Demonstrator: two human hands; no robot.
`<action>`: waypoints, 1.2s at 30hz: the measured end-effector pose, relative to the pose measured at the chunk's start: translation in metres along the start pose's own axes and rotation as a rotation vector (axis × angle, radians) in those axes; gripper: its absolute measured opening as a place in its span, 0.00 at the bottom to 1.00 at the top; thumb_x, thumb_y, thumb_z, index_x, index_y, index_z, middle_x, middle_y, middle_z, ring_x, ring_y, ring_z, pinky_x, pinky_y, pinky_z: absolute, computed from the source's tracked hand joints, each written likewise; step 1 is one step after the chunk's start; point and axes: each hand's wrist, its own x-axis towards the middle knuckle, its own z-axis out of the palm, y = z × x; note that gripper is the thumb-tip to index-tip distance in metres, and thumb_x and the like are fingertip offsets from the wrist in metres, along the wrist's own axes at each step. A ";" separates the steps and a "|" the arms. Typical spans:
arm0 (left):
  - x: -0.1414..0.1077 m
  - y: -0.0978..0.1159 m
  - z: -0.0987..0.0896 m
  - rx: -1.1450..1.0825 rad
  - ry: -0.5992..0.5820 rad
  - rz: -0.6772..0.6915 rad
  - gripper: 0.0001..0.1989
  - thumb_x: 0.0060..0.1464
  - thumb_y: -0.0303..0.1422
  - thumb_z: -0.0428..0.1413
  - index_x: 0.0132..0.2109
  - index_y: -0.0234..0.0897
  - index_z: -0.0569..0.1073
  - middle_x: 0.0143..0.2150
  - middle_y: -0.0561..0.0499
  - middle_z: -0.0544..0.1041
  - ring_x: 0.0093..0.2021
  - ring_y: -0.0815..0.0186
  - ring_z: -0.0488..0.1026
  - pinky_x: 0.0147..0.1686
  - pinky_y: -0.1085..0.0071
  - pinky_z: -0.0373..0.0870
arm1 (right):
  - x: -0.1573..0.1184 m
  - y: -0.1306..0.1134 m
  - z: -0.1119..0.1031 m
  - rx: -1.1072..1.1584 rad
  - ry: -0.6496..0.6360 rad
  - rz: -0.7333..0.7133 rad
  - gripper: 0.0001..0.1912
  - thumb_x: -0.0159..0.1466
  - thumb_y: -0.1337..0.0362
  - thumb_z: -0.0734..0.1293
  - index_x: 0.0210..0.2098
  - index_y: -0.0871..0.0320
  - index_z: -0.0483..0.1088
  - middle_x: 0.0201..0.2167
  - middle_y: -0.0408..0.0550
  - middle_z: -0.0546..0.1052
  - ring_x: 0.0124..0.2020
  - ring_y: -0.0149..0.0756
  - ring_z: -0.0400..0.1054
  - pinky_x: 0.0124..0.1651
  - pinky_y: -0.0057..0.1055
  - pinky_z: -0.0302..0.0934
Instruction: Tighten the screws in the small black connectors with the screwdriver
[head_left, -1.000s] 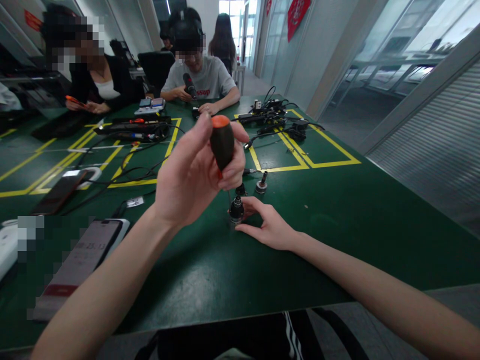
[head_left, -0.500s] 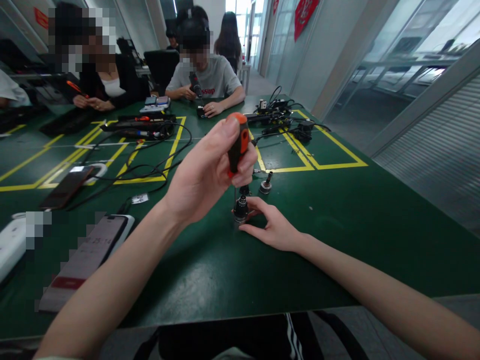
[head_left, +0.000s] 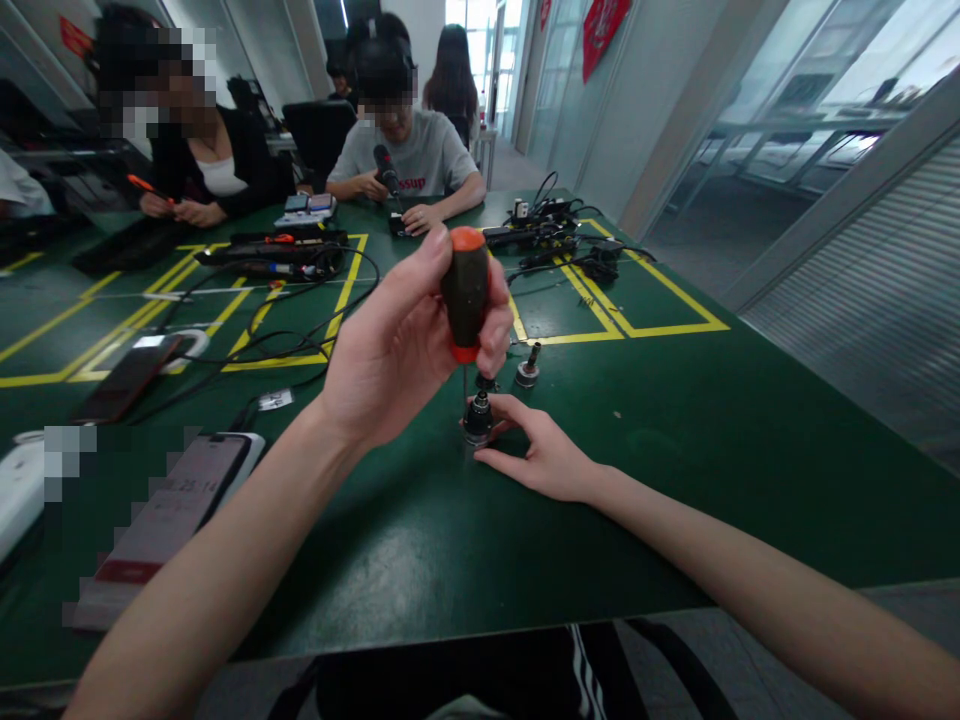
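Observation:
My left hand [head_left: 409, 335] is wrapped round the black and orange handle of a screwdriver [head_left: 466, 295]. Its thin shaft points down beside a small black and silver cylindrical metal part [head_left: 478, 420] standing upright on the green table; where the tip touches is too small to tell. My right hand [head_left: 544, 450] grips that part low down between thumb and fingers. Just behind it stands a similar part [head_left: 527, 367] with a thin stem pointing up. Another small dark piece [head_left: 487, 382] is partly hidden behind my left fingers.
Phones [head_left: 172, 510] and a white power strip [head_left: 19, 490] lie at the left. Black cables [head_left: 300, 340] run across the left side, with a tool pouch [head_left: 277, 255] behind. Dark cables and tools [head_left: 555, 235] lie at the back. Across the table a person [head_left: 420, 160] holds a power screwdriver.
The screwdriver's handle has turned in my left hand, and my left fingers and thumb have shifted round it. My right hand still holds the metal part in place. The view has shifted slightly.

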 end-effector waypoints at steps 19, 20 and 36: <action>0.000 0.002 0.001 -0.004 0.002 -0.030 0.30 0.70 0.54 0.48 0.31 0.34 0.72 0.20 0.55 0.61 0.20 0.73 0.59 0.23 0.75 0.59 | 0.000 -0.002 0.000 0.001 -0.011 0.019 0.27 0.67 0.67 0.72 0.64 0.55 0.65 0.52 0.55 0.83 0.52 0.45 0.81 0.50 0.43 0.80; 0.000 0.001 0.002 0.001 0.006 -0.023 0.28 0.70 0.54 0.50 0.31 0.35 0.72 0.21 0.55 0.62 0.21 0.73 0.61 0.23 0.75 0.61 | 0.001 -0.002 0.000 0.004 -0.014 0.021 0.27 0.67 0.67 0.72 0.64 0.55 0.65 0.52 0.55 0.83 0.52 0.45 0.81 0.50 0.43 0.80; 0.000 0.001 0.001 0.005 -0.026 -0.053 0.31 0.69 0.57 0.49 0.35 0.32 0.75 0.21 0.55 0.60 0.22 0.74 0.59 0.23 0.76 0.62 | 0.000 -0.001 0.000 -0.012 -0.004 0.000 0.26 0.67 0.67 0.73 0.62 0.55 0.65 0.50 0.54 0.83 0.51 0.44 0.81 0.50 0.42 0.81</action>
